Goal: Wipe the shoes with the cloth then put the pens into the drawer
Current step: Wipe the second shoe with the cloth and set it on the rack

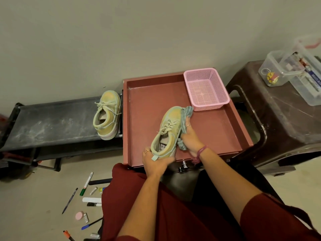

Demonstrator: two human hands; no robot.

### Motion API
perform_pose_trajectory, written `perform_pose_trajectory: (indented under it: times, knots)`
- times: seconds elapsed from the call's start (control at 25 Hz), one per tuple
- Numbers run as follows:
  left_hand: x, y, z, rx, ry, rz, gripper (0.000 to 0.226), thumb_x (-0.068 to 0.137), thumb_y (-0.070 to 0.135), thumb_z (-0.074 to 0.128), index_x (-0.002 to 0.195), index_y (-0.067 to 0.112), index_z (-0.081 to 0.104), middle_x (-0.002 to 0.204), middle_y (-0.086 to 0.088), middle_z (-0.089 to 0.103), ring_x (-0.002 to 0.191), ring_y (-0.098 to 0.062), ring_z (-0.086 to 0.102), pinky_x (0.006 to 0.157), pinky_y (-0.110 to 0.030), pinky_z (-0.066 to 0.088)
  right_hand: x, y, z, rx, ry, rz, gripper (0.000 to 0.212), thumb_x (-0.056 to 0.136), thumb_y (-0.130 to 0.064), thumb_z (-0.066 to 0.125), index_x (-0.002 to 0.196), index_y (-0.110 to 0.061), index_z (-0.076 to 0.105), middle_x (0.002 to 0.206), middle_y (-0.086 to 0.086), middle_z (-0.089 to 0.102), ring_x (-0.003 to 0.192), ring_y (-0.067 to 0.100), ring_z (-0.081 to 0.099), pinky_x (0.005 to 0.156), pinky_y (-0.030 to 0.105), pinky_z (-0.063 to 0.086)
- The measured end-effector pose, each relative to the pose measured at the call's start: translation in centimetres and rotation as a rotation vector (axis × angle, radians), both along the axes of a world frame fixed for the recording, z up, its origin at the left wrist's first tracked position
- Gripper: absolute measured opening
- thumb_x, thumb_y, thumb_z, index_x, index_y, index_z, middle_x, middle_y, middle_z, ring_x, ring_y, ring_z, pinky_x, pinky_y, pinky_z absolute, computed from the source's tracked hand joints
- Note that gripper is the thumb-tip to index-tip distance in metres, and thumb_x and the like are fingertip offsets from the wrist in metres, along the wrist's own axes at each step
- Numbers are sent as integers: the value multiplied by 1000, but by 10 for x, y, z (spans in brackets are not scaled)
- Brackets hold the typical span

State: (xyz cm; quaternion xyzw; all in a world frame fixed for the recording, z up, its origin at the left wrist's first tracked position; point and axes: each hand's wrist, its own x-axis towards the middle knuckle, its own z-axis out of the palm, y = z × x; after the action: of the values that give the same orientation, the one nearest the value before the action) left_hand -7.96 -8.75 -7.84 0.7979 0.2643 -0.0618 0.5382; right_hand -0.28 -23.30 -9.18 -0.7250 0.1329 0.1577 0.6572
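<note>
While gripped at the heel, pale yellow-green shoe (pixel 169 129), laced, grey-blue cloth (pixel 185 125) against its side

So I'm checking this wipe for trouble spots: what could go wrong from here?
The shoe is wiped over the open drawer, so dust may drop where the pens go. The left hand grips only the heel, so the right hand pressing the cloth may twist it.

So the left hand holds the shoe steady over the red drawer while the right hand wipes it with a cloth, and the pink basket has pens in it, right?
Not quite: the head view shows the pink basket empty; the pens lie on the floor. The left hand, shoe, red drawer, right hand and cloth are as stated.
</note>
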Motion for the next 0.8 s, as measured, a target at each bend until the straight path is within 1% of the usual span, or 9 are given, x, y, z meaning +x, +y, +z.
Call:
perform_pose_trajectory:
  times: [0.04,0.08,0.2,0.36,0.44,0.52,0.6,0.72,0.8]
  knots:
    - [0,0,-1,-1,-6,2,76,29,41,82,96,20,54,101,-1,58,88,-16,62,78,-36,56,-11,7,7,31,-6,8,99,75,8,36,142,-56,2,152,-4,26,111,36,58,80,50,56]
    - [0,-1,-1,-3,-9,1,77,28,43,81,97,19,54,101,-1,59,88,-16,62,79,-37,56,-21,11,13,65,-1,28,99,76,12,36,145,-51,4,157,-6,14,130,36,43,99,58,44]
    - [0,1,-3,-1,-9,-21,84,27,47,80,101,17,57,103,-2,59,90,-17,62,81,-38,56,-47,14,26,114,61,96,90,82,21,33,151,-30,5,157,-6,16,141,15,27,116,40,27]
    - [-3,-3,8,73,-9,-92,87,33,45,85,110,16,58,108,-1,58,100,-22,60,85,-36,52,-67,0,36,145,158,140,88,79,25,30,148,-28,19,145,-2,41,124,16,51,101,39,47]
    - [-7,-5,13,145,-7,-157,98,42,38,90,129,16,51,120,-2,55,112,-23,54,91,-33,47,-70,-9,37,126,201,130,88,74,25,30,146,-26,28,143,2,44,119,18,55,96,40,50]
    - [-9,-2,15,153,-20,-232,126,45,41,90,150,23,24,133,-2,52,123,-22,50,100,-38,44,-73,-16,40,164,261,106,89,70,25,29,143,-24,36,139,7,50,119,24,55,87,34,52]
    - [-14,6,12,91,-68,-321,136,51,39,89,151,37,-2,140,-2,49,129,-18,46,107,-41,41,-77,-20,46,237,314,81,87,67,25,28,139,-22,44,131,12,56,115,32,57,80,36,53]
    - [-26,17,18,45,-206,-465,114,74,15,81,147,47,-1,153,3,32,141,-9,31,115,-29,29,-86,-21,65,406,360,37,79,66,28,24,126,-12,55,114,22,63,97,35,64,71,38,56]
    - [-31,19,22,84,-259,-537,88,85,10,70,147,45,19,157,4,23,146,-9,19,114,-23,23,-95,-26,77,474,367,32,74,67,28,21,120,-7,59,108,22,66,88,32,68,66,35,59]
